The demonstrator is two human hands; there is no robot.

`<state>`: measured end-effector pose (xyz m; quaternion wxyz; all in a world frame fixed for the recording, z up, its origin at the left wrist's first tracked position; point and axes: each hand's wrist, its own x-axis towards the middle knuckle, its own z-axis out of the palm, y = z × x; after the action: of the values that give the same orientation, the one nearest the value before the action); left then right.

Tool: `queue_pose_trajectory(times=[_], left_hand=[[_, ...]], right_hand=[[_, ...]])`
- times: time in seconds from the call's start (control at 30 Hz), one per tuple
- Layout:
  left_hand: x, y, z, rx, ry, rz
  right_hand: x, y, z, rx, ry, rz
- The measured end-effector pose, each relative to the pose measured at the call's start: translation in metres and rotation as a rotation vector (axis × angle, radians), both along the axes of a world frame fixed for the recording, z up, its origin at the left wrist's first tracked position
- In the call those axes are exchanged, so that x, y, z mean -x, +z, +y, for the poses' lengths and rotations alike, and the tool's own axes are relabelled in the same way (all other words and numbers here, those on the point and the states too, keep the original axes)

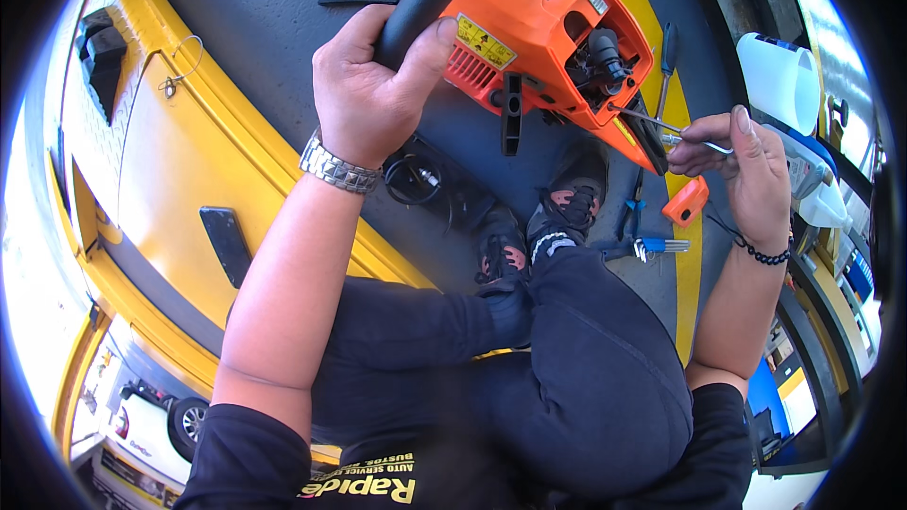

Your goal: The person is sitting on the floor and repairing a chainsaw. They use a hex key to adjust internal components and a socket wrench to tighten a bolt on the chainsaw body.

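Observation:
My left hand [373,80] is wrapped round the black front handle [430,5] of an orange chainsaw [529,24], tilting the saw above the floor. A cavity on the saw's near right side lies open, with a black rubbery part [605,55] inside. In the fingers of my right hand [737,156] is a thin metal hex key [652,120]. Its long arm points left, and the tip meets the orange housing just below the cavity. Whether the tip sits in a screw is too small to tell. A black lever [511,113] hangs from the saw's underside.
A folding hex key set [652,246], a small orange cover [686,201], pliers [632,215] and a screwdriver [667,61] lie on the floor at the right. White plastic containers [780,80] stand beyond. A phone [225,244] rests on the yellow metal structure [189,170] at left.

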<state>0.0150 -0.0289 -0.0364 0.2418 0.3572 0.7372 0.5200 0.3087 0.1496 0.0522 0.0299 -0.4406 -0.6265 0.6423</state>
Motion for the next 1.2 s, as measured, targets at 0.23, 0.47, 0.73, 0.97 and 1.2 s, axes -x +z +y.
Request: queue_pose_trajectory(times=[0.23,0.47,0.73,0.97,1.2], left_hand=[[-0.001,-0.001,0.0,-0.022,-0.001,-0.007],[-0.001,0.002,0.0,-0.01,0.005,-0.038],[-0.001,0.002,0.001,0.013,0.005,-0.024],[-0.001,0.001,0.0,0.005,0.001,-0.019],[-0.001,0.003,0.0,0.015,0.003,-0.028]], right_hand=[[0.001,0.002,0.002,-0.015,0.042,-0.029],[0.02,-0.008,0.003,0.245,0.177,0.155],[0.003,-0.047,0.013,0.157,0.201,0.395],[0.009,-0.034,0.0,-0.046,-0.007,0.175],[0.015,-0.014,-0.007,0.192,-0.111,0.126]])
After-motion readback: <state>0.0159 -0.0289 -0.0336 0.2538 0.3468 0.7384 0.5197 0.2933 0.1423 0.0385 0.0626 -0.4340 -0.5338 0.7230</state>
